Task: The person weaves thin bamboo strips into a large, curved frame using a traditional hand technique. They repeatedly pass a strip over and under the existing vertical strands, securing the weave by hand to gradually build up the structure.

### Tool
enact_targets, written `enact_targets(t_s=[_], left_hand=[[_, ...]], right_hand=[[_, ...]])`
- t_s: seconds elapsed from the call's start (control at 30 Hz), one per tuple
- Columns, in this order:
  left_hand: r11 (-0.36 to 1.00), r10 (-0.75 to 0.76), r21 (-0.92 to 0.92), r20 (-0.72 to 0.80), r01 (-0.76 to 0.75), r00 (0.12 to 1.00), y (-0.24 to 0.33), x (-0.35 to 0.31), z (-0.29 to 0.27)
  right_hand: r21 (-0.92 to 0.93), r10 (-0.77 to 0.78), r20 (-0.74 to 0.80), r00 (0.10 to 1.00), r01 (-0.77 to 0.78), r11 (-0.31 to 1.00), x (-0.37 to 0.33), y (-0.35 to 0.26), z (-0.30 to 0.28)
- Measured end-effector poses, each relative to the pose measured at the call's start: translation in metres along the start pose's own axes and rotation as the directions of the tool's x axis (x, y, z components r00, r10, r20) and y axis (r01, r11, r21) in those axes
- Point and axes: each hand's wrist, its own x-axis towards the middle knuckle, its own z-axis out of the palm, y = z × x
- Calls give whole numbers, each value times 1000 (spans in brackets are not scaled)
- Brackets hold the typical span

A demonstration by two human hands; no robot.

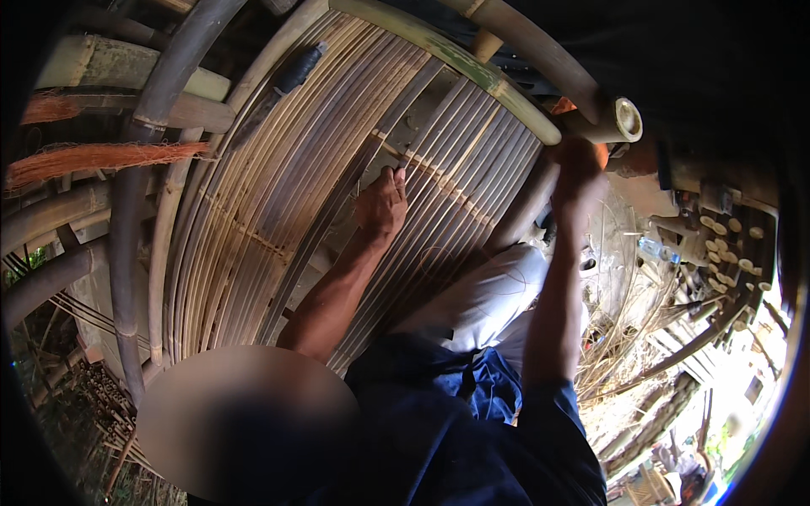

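Observation:
A slatted bamboo panel (278, 194) lies before me, with a long gap between its slats. My left hand (384, 202) is at this gap, fingers pinched together beside a light cross strip (447, 187); what they hold, if anything, is too small to make out. A thin brown strand (434, 249) loops over the slats below it. My right hand (578, 164) is raised at the right, blurred and closed. Something orange (602, 155) shows beside it, its kind unclear. Just above is the cut end of a bamboo pole (628, 120).
A dark-handled tool (299, 69) lies on the slats at upper left. Orange fibre bundles (105, 160) hang over the bamboo frame (126, 228) at the left. Loose strips (620, 337), a plastic bottle (658, 250) and cut bamboo pieces (721, 253) are at the right.

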Motion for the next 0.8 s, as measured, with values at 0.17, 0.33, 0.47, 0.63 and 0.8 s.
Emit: enact_targets(t_s=[0.17,0.33,0.47,0.63,0.8], left_hand=[[997,54,-52,-76,-59,996,-4,-4,5],[1000,14,0,-61,-14,998,3,-2,-3],[1000,25,7,-75,-25,997,2,-3,0],[998,-10,-56,-61,7,998,6,-2,-4],[995,-83,-53,3,83,997,11,-2,-9]], right_hand=[[225,109,414,904,-217,950,27,-158,107],[575,47,377,925,-273,771,23,-158,130],[604,307,369,877,-477,638,45,-117,114],[518,293,427,855,-497,696,48,-111,108],[400,151,401,904,-321,859,22,-147,133]])
